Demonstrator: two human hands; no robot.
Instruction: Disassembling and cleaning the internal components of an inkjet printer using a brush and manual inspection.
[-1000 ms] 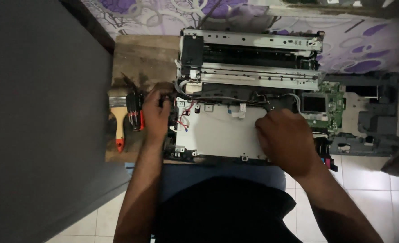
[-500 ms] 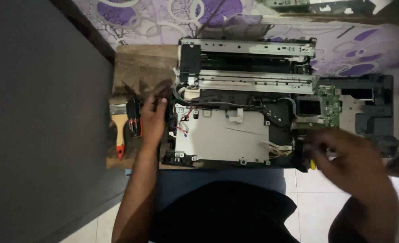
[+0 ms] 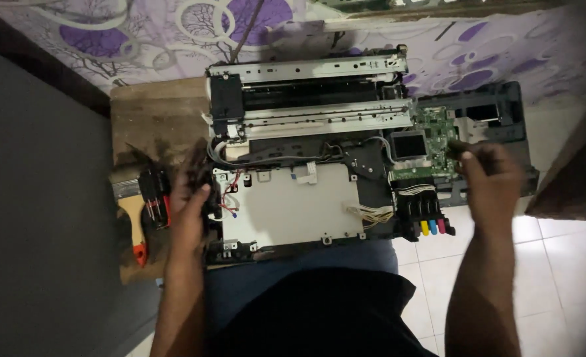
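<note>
Tiled floor, patterned purple cloth behind. Opened printer [image 3: 306,158], long axis left to right, is braced at its left end by the left hand [image 3: 190,205], fingers spread. Circuit board [image 3: 431,139] lies just left of the right hand [image 3: 488,178], fingers pinched together on something too small to tell.

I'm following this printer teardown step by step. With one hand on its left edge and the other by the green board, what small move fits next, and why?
Probably bring the right hand down onto the green circuit board: its fingertips hover at the board's right edge, while the left hand braces the opened printer.
</note>
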